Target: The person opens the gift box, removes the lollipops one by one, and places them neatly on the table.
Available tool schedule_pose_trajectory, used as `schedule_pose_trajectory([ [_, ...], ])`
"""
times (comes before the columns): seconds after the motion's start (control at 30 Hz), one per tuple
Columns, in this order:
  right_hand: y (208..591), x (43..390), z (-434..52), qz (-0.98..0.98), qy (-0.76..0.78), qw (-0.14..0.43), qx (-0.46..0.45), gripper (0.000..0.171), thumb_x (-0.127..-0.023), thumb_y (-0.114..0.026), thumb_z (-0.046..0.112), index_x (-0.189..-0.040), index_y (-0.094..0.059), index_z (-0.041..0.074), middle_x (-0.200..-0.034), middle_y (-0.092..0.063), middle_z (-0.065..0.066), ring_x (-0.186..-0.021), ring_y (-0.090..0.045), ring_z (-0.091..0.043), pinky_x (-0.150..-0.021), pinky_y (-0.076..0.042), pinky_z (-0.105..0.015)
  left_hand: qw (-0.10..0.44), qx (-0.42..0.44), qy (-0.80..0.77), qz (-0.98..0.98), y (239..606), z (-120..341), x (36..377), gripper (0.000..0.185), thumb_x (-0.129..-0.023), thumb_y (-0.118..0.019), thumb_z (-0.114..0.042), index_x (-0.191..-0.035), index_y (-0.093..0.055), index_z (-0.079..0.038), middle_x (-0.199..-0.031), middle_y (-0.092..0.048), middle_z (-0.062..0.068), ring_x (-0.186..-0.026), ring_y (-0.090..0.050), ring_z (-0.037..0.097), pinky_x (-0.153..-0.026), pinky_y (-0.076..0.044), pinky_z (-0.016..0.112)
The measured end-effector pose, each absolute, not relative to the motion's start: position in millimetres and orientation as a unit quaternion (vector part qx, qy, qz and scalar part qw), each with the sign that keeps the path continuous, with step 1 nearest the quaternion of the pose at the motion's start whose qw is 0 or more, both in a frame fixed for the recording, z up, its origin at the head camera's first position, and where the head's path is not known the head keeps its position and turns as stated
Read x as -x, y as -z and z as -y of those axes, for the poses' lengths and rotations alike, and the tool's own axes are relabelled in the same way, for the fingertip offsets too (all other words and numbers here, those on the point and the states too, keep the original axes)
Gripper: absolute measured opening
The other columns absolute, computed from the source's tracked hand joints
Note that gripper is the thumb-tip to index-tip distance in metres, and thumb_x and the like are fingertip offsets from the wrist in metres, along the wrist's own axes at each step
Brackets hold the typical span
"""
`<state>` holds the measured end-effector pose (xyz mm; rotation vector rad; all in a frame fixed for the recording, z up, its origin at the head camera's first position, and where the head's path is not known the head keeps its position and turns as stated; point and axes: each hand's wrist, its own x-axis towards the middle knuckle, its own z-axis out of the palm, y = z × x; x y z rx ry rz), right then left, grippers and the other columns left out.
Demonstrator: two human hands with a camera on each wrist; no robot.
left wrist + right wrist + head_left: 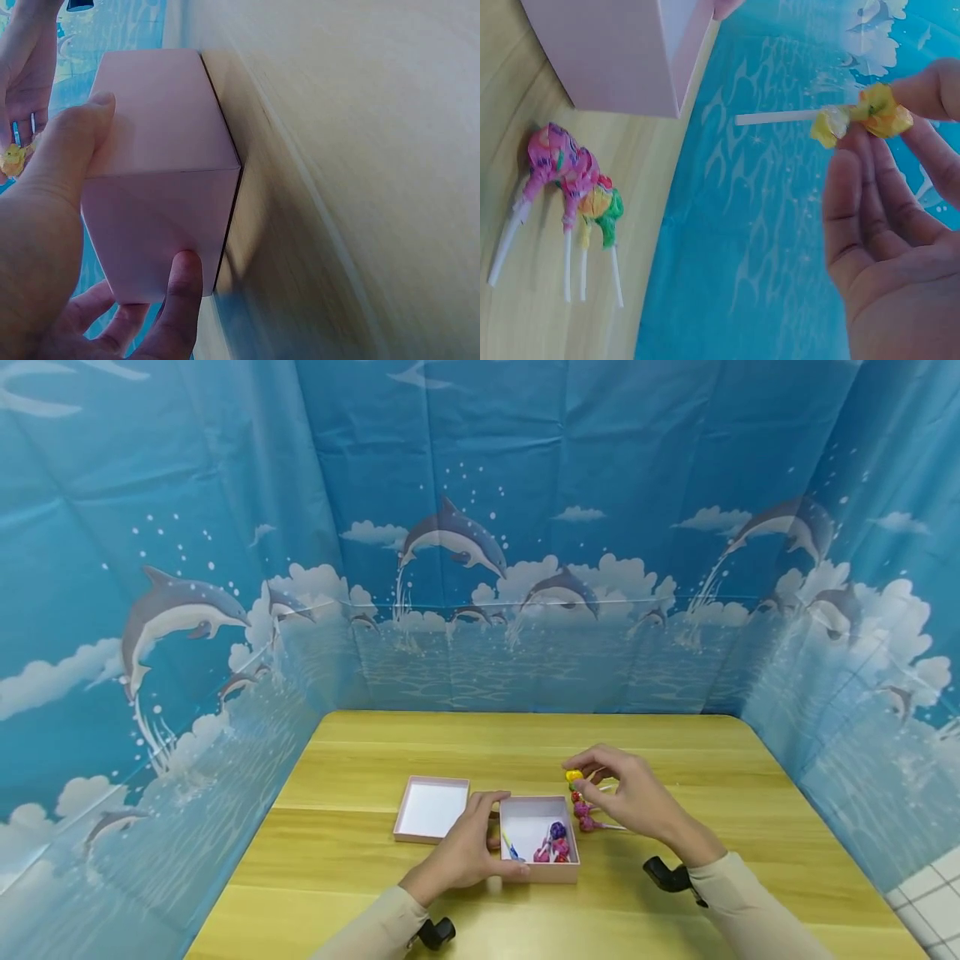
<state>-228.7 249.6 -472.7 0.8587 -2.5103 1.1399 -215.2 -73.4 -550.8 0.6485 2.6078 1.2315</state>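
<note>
A pink open-topped box [553,873] stands on the table. My left hand [467,843] grips it at the left corner, thumb on one wall [165,112] and fingers against the adjoining side. Inside lie several wrapped lollipops [558,832] in purple, pink and red, plus a thin blue-and-yellow piece [512,850]. Raised beyond the box's right side, my right hand [637,793] pinches a yellow-wrapped lollipop [885,112] by its head, the white stick pointing out freely. Beneath that hand, pink lollipops [551,154] and a green-and-yellow one [609,210] lie in a row on the table.
A shallow pink lid [432,807] with a white inside lies left of the box. The wooden table [345,877] meets a blue dolphin-print curtain [495,660] at its back and sides. Black wrist cameras [666,874] sit on both forearms.
</note>
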Motion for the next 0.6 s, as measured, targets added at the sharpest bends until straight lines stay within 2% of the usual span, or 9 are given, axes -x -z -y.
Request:
schedule_pose_trajectory([
  [0.23, 472.3, 226.5, -257.8, 0.872, -0.374, 0.121, -0.292, 0.026, -0.109, -0.082, 0.008, -0.129, -0.082, 0.026, -0.123, -0.082, 0.005, -0.103, -0.081, -0.011, -0.092, -0.07, -0.033, 0.082, -0.236, -0.405, -0.88, 550.4, 71.2, 216.9, 0.118, -0.089, -0.104, -0.053, -0.18, -0.038, -0.018, -0.162, -0.053, 0.013, -0.139, -0.063, 0.023, -0.117, -0.06, 0.049],
  [0.47, 483.1, 224.5, -262.4, 0.883, -0.358, 0.104, -0.286, 0.028, -0.106, -0.083, 0.003, -0.132, -0.082, 0.012, -0.125, -0.084, -0.001, -0.1, -0.079, -0.008, -0.09, -0.071, -0.037, 0.081, -0.229, -0.4, -0.884, 550.4, 71.3, 214.3, 0.12, -0.086, -0.105, -0.055, -0.18, -0.039, -0.017, -0.163, -0.053, 0.013, -0.141, -0.065, 0.025, -0.123, -0.058, 0.054],
  [0.6, 487.8, 220.1, -266.2, 0.888, -0.363, 0.08, -0.271, 0.026, -0.106, -0.084, 0.004, -0.13, -0.082, 0.011, -0.125, -0.084, 0.0, -0.101, -0.078, -0.005, -0.092, -0.071, -0.041, 0.079, -0.227, -0.4, -0.884, 549.4, 72.2, 212.6, 0.12, -0.086, -0.105, -0.054, -0.18, -0.039, -0.017, -0.161, -0.054, 0.012, -0.141, -0.065, 0.026, -0.121, -0.059, 0.054],
])
